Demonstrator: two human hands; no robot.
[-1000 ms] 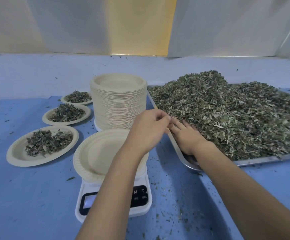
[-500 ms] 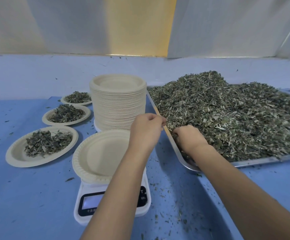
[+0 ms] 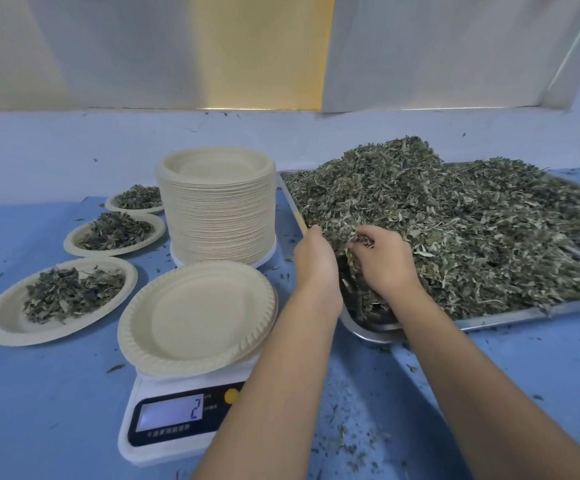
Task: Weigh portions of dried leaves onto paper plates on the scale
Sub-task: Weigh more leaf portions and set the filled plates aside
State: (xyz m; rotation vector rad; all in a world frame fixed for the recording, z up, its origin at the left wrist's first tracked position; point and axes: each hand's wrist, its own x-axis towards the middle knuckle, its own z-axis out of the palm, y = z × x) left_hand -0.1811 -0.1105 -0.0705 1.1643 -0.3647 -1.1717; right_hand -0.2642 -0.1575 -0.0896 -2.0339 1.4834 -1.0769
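Over the tray (image 3: 510,315), left hand (image 3: 312,268) and right hand (image 3: 383,268) fingers (image 3: 368,234) curl round dried leaves (image 3: 472,230); loose grip could scatter bits across the counter (image 3: 56,393)

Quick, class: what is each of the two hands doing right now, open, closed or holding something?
Left hand: in the dried leaves, fingers hidden; cannot be told.
Right hand: closed, gripping dried leaves.

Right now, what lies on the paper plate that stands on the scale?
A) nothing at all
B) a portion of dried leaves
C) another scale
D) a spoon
A: the paper plate on the scale shows a bare inside; the left hand and the right hand are at the dried leaves in the metal tray.
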